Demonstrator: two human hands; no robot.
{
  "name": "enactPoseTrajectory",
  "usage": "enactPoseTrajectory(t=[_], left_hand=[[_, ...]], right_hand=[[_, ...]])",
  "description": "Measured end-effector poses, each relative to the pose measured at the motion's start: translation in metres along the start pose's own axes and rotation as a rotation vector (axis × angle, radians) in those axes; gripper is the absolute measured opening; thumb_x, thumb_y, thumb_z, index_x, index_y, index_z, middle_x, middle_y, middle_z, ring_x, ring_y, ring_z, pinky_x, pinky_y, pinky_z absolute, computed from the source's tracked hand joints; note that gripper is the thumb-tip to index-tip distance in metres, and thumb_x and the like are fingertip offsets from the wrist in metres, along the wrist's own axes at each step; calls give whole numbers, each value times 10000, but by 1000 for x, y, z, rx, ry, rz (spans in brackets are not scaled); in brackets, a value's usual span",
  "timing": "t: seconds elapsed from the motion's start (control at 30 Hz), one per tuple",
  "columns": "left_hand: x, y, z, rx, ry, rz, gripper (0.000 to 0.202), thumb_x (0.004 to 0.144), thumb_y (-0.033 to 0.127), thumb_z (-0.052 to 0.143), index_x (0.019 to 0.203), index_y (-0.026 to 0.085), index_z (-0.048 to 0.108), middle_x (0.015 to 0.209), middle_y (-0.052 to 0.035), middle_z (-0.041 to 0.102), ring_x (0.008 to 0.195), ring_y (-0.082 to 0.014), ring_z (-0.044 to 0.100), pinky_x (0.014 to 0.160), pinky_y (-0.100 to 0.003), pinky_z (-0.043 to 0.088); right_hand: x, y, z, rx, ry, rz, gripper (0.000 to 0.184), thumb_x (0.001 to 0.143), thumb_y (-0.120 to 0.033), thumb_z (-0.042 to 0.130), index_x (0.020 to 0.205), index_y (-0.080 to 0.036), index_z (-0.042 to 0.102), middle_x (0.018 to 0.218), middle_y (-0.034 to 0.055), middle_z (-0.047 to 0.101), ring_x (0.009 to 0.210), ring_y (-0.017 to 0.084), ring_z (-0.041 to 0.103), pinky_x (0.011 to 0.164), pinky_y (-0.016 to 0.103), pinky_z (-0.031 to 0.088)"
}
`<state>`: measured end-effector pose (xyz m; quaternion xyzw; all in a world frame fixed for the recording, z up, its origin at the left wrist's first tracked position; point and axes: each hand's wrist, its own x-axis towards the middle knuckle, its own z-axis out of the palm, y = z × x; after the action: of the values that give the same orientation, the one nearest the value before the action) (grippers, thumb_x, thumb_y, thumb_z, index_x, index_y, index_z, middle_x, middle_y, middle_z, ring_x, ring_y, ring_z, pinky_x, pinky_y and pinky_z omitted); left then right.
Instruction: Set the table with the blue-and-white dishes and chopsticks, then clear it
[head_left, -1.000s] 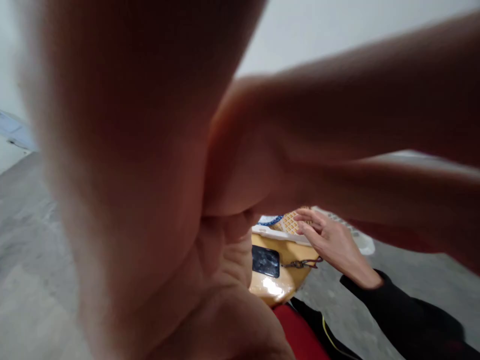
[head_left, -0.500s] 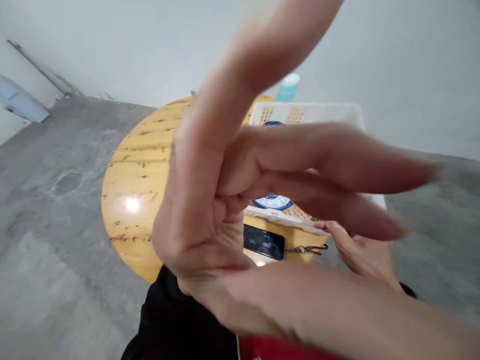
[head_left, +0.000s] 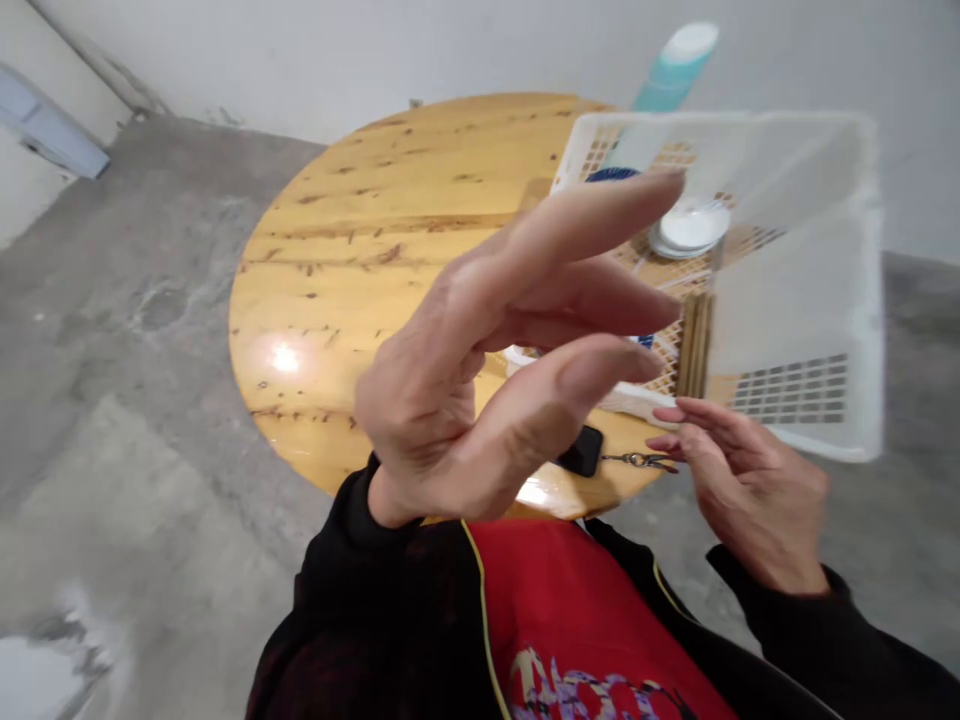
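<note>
My left hand (head_left: 510,340) is raised close to the camera, its fingers and thumb stretched out and apart with nothing between them. Behind it stands a white plastic basket (head_left: 795,130), partly hidden by that hand. My right hand (head_left: 757,490) has its fingers at the basket's near rim and appears to grip it. Inside the basket lie a stack of small white dishes (head_left: 694,228), a bundle of wooden chopsticks (head_left: 695,345) and a blue-patterned dish (head_left: 611,174), mostly covered by my left hand.
The basket rests on a round wooden table (head_left: 337,270). A black phone (head_left: 583,452) with a strap (head_left: 637,460) lies near the table's front edge. A teal cylinder with a white top (head_left: 671,75) stands behind the basket, near the wall.
My left hand has drawn away from the camera and looks smaller, its thumb now nearer the fingers. The view has tilted down, showing more of the basket. My right hand stays at the rim.
</note>
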<state>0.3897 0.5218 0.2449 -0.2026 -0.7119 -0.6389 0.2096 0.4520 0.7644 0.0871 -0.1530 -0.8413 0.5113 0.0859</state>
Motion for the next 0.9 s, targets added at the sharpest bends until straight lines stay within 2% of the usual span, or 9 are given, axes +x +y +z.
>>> enactPoseTrajectory(t=[0.07,0.17,0.27,0.33,0.43,0.53,0.6,0.73,0.9], left_hand=[[-5,-13,-2,-53,-53,37,243,1052,377,481,1219,303,641,964,38,691,770,-107,730,741,-245,643],[-24,-53,-9,-49,-116,-45,243,1042,320,511,1253,268,619,1011,9,714,808,-116,730,783,-269,639],[-60,-104,-16,29,-111,-209,320,1025,392,526,1267,199,606,1020,-40,719,813,-125,727,794,-289,636],[-91,-134,-19,63,-130,-375,329,1009,399,544,1231,168,621,1006,-64,725,816,-133,729,800,-295,629],[-141,-161,-21,132,-175,-615,292,991,372,558,1154,149,651,980,-88,743,843,-156,734,821,-300,615],[-178,-170,-19,157,-227,-741,281,978,373,558,1118,152,663,955,-75,746,861,-166,728,836,-306,605],[-188,-169,-15,122,-274,-782,295,972,375,557,1134,149,656,966,-77,748,842,-171,732,806,-304,606],[-175,-159,-6,115,-332,-719,274,966,343,553,1144,163,660,1018,-81,755,883,-178,733,830,-306,600],[-154,-144,-1,119,-351,-628,265,972,339,539,1144,184,669,1045,-72,758,938,-180,725,860,-300,591]], right_hand=[[-2,0,6,11,-36,14,360,921,-511,587,1170,-259,653,1118,94,736,789,247,741,828,486,611],[-9,13,16,-31,-109,58,379,906,-505,579,1146,-225,666,1079,105,753,775,248,749,752,425,614],[-19,42,26,-143,-187,85,361,889,-465,554,1092,-196,682,1028,108,771,808,248,759,708,367,604],[-25,64,31,-208,-212,66,340,869,-438,540,1053,-195,692,1004,105,778,841,250,758,730,362,600],[-34,86,38,-230,-213,65,349,856,-422,530,1056,-188,694,994,111,782,873,260,756,769,381,599],[-41,92,46,-177,-239,95,357,879,-418,521,1101,-185,678,1041,122,777,871,255,758,758,383,602],[-43,89,50,-138,-264,107,360,898,-425,513,1123,-189,664,1061,124,776,862,247,760,740,376,607],[-44,80,57,-127,-309,60,350,911,-440,521,1128,-204,660,1044,111,781,849,242,763,738,378,617],[-55,74,65,-150,-332,0,359,923,-450,502,1122,-203,671,1046,108,785,947,267,762,817,411,615]])
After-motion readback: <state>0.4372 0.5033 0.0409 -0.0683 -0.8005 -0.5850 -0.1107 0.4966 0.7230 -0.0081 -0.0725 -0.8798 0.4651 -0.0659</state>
